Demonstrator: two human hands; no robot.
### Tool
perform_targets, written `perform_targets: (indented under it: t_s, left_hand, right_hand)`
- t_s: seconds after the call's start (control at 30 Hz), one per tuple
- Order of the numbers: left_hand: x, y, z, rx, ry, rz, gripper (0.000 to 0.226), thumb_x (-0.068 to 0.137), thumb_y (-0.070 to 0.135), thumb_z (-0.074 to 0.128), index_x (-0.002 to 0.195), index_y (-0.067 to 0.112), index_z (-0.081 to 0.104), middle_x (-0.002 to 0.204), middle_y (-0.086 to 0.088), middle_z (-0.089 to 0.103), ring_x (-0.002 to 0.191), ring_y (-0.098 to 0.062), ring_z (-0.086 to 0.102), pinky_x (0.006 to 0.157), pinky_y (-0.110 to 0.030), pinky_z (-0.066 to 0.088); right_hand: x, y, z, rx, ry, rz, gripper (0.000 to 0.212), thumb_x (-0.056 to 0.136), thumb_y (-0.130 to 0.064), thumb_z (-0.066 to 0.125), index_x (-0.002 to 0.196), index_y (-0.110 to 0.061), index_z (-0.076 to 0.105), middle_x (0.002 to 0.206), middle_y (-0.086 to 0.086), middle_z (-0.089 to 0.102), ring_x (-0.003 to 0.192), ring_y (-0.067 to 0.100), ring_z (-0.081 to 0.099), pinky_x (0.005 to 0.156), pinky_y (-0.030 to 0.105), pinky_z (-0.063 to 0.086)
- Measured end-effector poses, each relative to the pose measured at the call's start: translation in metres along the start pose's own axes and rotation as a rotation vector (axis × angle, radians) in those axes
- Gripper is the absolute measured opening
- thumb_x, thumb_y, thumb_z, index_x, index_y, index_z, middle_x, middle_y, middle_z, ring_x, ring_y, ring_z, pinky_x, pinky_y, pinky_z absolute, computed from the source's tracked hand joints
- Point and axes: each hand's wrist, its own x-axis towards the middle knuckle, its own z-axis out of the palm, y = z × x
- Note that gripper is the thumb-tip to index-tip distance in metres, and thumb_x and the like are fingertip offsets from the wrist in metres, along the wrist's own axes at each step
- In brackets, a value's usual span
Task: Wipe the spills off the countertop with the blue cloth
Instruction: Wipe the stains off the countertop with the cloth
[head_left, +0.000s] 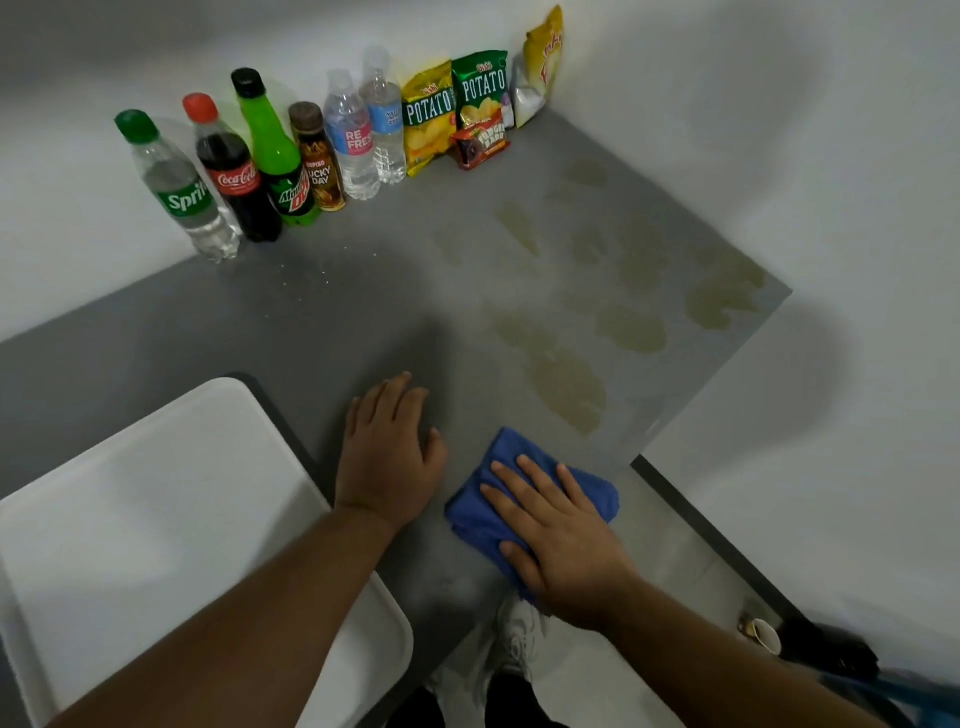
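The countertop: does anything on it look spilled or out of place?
Yes. Yellowish spills blotch the grey countertop across its right half, beyond the blue cloth under the right hand. Small specks lie near the bottles, which stand upright.

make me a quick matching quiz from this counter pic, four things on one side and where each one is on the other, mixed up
Things:
1. blue cloth
2. white tray
3. Sprite bottle
4. yellowish spills

Places:
A. far left end of the row of bottles along the wall
B. under the flat right hand
C. near left part of the countertop, left of the left hand
D. right part of the countertop, beyond the cloth

Pairs: 1-B, 2-C, 3-A, 4-D
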Motion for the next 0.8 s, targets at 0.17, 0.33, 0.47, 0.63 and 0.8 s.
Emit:
perform_targets:
  t_s: [0.17, 0.33, 0.47, 0.63, 0.8]
  left_hand:
    - [-0.006, 0.0, 0.007, 0.002, -0.008, -0.005, 0.052, 0.088, 0.03, 0.053, 0.135, 0.008, 0.06, 0.152, -0.014, 0.051, 0.138, -0.038, 0.047, 0.118, -0.059, 0.034]
    - [-0.004, 0.005, 0.018, 0.044, -0.003, 0.013, 0.052, 0.088, 0.031, 0.053, 0.135, 0.01, 0.06, 0.153, -0.013, 0.051, 0.141, -0.035, 0.047, 0.121, -0.059, 0.029]
    - [0.002, 0.004, 0.023, 0.064, 0.004, 0.028, 0.052, 0.088, 0.032, 0.054, 0.134, 0.011, 0.06, 0.153, -0.012, 0.051, 0.14, -0.035, 0.047, 0.121, -0.059, 0.029]
    - [0.008, 0.002, 0.027, 0.094, 0.029, 0.047, 0.054, 0.087, 0.036, 0.051, 0.133, 0.011, 0.061, 0.151, -0.013, 0.052, 0.137, -0.037, 0.048, 0.12, -0.06, 0.031]
    - [0.024, 0.005, 0.026, 0.112, 0.042, 0.068, 0.057, 0.083, 0.037, 0.055, 0.132, 0.01, 0.061, 0.151, -0.015, 0.052, 0.135, -0.039, 0.049, 0.117, -0.061, 0.034]
  right_hand:
    - [0.004, 0.025, -0.01, 0.015, 0.011, 0.12, 0.061, 0.107, -0.056, 0.018, 0.163, -0.039, 0.001, 0.171, -0.014, -0.006, 0.157, 0.013, -0.016, 0.127, 0.054, 0.0]
    - [0.037, -0.002, -0.011, 0.003, 0.022, 0.208, 0.065, 0.105, -0.056, 0.019, 0.164, -0.032, 0.004, 0.173, -0.007, -0.004, 0.157, 0.023, -0.018, 0.126, 0.057, -0.006]
    - [0.003, 0.012, -0.003, 0.016, 0.028, 0.083, 0.06, 0.109, -0.053, 0.02, 0.164, -0.034, 0.005, 0.173, -0.01, 0.0, 0.158, 0.017, -0.011, 0.126, 0.051, -0.004]
    - [-0.008, 0.051, -0.011, 0.067, 0.047, 0.234, 0.059, 0.108, -0.056, 0.012, 0.163, -0.039, 0.002, 0.171, -0.016, -0.008, 0.157, 0.011, -0.015, 0.126, 0.049, -0.001]
    - [0.032, 0.037, -0.021, 0.075, 0.052, 0.313, 0.064, 0.104, -0.055, 0.013, 0.164, -0.033, 0.005, 0.171, -0.011, -0.004, 0.157, 0.019, -0.016, 0.127, 0.053, -0.006]
